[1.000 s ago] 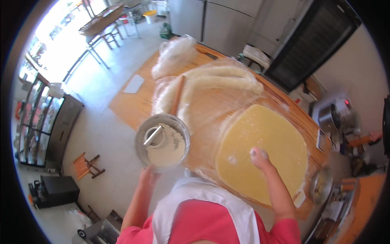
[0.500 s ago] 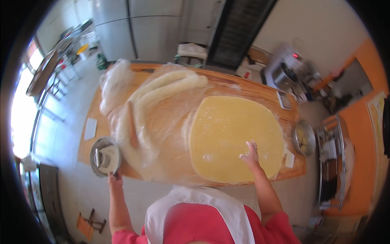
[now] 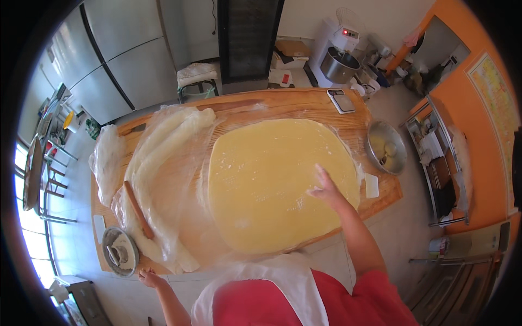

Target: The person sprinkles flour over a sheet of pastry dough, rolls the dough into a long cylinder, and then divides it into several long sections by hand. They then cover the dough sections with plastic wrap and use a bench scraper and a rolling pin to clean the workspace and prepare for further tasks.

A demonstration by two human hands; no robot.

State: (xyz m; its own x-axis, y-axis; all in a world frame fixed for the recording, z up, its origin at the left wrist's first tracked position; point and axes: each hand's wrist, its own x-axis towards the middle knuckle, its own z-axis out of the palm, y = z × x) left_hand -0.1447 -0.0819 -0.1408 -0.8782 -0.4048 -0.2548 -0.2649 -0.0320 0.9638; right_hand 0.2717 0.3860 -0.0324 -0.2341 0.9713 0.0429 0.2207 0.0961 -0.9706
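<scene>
A wide sheet of yellow dough (image 3: 272,185), dusted with flour in patches, lies flat on the wooden table (image 3: 261,106). Over its right half hovers my right hand (image 3: 328,191), fingers stretched apart and floury, holding nothing; whether it touches the dough I cannot tell. My left hand (image 3: 150,277) is at the table's near left edge with curled fingers; what they hold, if anything, is hidden. Just left of it stands a grey bowl (image 3: 110,232) of flour with a metal scoop in it. Long pale dough rolls (image 3: 144,168) lie under clear plastic, a wooden rolling pin (image 3: 138,209) on top.
White scrapers lie right of the dough (image 3: 372,186) and by the flour bowl. A metal bowl (image 3: 399,142) sits at the right edge, a scale (image 3: 341,101) at the far right. Bunched plastic (image 3: 107,160) is at left. A dough mixer (image 3: 340,60) and rack (image 3: 440,163) stand beyond.
The view has turned to the right, shifting the table leftward. My left hand has come away from the flour bowl's rim. Over the dough, my right hand has moved farther out and rightward.
</scene>
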